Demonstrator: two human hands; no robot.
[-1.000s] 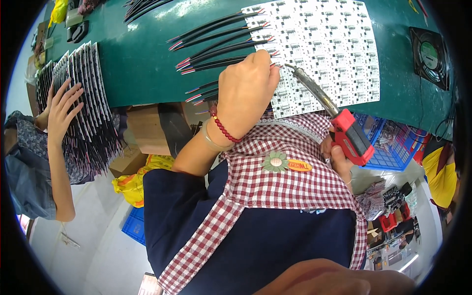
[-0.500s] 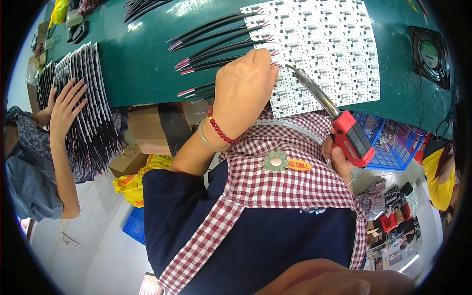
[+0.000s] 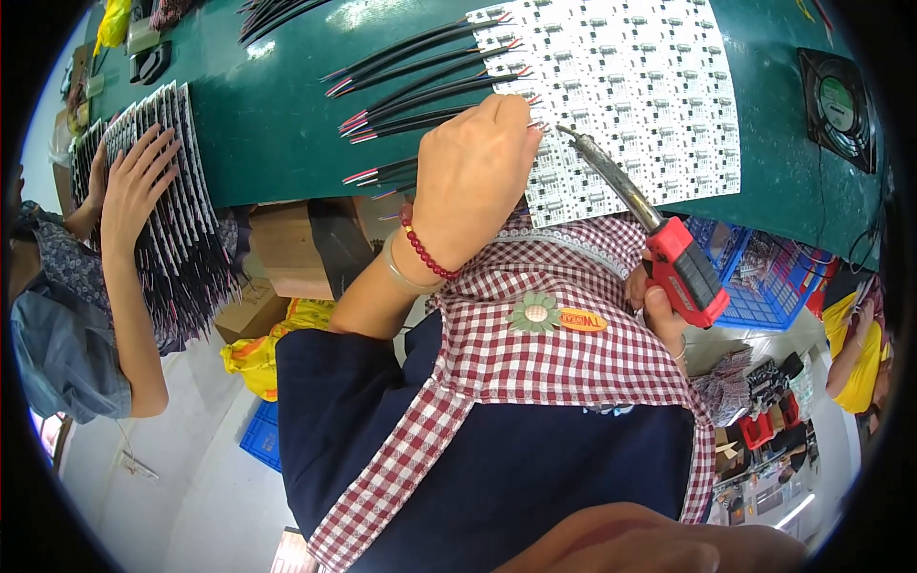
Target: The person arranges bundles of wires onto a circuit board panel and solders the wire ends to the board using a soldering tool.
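Left hand [image 3: 478, 162] curled narrow at the left edge of the white circuit panel [image 3: 635, 95]; fingertips hidden, I could not tell whether it gripped one of the black cables [image 3: 420, 45] there. Right hand [image 3: 657, 307] held the soldering iron [image 3: 680, 263], tip over the panel. I judged the cables light, flexible, best pinched by the jacket.

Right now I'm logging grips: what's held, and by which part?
Right hand: iron, by its red handle. Left hand: cannot tell, grip hidden.

The right hand [image 3: 661, 313] holds a soldering iron [image 3: 684, 267], its tip over white circuit boards [image 3: 659, 95].
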